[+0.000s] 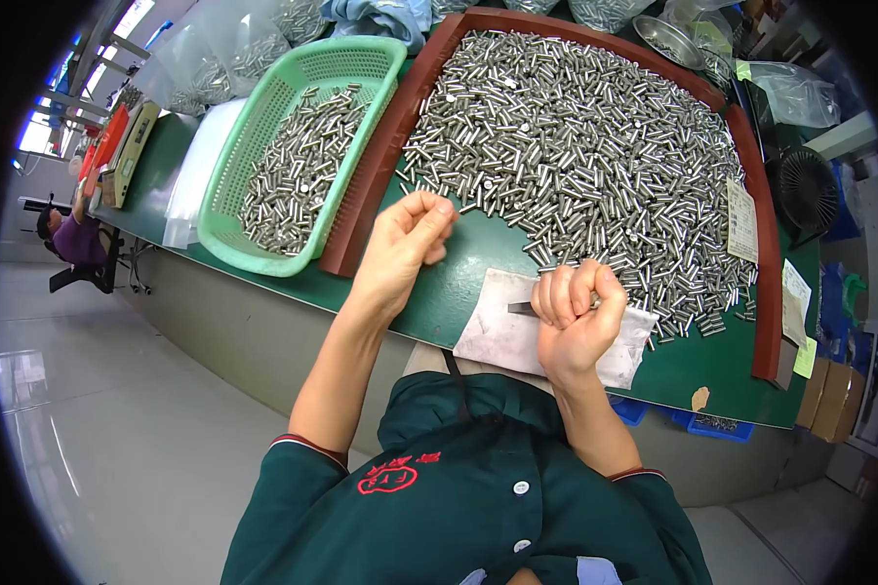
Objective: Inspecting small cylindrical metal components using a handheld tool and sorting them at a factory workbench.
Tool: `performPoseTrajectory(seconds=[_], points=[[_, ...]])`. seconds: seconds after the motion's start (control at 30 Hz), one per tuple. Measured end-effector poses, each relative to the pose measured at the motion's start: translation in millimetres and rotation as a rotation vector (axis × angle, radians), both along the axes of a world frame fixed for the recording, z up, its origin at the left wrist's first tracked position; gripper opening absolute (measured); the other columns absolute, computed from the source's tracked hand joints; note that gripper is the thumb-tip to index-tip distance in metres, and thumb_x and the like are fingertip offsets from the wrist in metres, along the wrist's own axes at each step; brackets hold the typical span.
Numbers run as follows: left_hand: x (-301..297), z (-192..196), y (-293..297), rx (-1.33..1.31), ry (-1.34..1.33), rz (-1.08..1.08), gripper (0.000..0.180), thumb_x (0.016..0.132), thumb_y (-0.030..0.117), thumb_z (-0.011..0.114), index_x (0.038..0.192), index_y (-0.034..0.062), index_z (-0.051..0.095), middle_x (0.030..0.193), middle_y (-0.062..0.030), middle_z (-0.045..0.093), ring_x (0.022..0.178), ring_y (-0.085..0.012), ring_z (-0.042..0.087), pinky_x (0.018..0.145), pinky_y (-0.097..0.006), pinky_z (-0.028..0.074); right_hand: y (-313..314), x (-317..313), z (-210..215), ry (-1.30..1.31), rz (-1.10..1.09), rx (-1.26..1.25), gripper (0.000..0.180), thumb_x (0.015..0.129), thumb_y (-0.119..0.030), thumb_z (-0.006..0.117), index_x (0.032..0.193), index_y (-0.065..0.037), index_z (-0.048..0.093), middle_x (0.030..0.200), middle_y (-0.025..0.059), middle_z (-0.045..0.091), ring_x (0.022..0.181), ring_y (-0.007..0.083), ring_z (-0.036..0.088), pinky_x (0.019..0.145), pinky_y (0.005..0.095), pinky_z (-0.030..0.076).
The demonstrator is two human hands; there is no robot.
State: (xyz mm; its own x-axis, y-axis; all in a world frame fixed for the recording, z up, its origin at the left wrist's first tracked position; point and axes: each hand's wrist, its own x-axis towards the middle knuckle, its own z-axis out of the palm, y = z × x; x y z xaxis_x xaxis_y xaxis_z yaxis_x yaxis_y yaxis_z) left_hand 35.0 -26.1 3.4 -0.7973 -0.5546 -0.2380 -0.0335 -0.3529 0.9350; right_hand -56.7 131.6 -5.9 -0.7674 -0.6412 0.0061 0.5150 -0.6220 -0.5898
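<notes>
My right hand (576, 317) is closed around a thin metal tool whose tip sticks out to the left over a white cloth (502, 336). My left hand (405, 244) hovers over the green table with fingers curled and pinched together; whether it holds a small metal pin I cannot tell. A large heap of short silver metal pins (576, 146) lies in front of both hands, bordered by a dark red frame (366, 185). More of the same pins fill a light green plastic basket (254, 127) to the left.
Clear plastic bags of pins (215, 68) lie beyond the basket. A black fan (805, 190) and paper slips (741, 219) sit at the right. A metal bowl (668, 39) rests at the far edge. Another person (73, 239) sits at the far left.
</notes>
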Motion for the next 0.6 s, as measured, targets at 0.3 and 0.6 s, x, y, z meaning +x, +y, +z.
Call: performPoseTrajectory(seconds=[0.3,0.6], points=[[-24,-9,9,-1.268,-0.272,0.117,0.016,0.067,0.010,0.067,0.077,0.0019,0.058,0.054,-0.0119,0.049,0.047,-0.0232,0.048,0.045,-0.033,0.037,0,2,6,-0.055,0.008,-0.003,0.035,0.087,-0.022,0.028,0.054,-0.011,0.028,0.042,-0.0010,0.025,0.038,0.0083,0.017,0.039,0.0241,0.018],[-9,-1,13,-0.013,-0.013,-0.010,0.009,0.085,0.011,0.051,0.088,0.0031,0.050,0.077,-0.0042,0.053,0.050,-0.0036,0.035,0.044,-0.018,0.029,1,2,5,-0.046,0.018,0.013,0.036,0.087,-0.025,0.029,0.054,-0.012,0.027,0.041,-0.0018,0.023,0.038,0.0086,0.016,0.039,0.0246,0.018]])
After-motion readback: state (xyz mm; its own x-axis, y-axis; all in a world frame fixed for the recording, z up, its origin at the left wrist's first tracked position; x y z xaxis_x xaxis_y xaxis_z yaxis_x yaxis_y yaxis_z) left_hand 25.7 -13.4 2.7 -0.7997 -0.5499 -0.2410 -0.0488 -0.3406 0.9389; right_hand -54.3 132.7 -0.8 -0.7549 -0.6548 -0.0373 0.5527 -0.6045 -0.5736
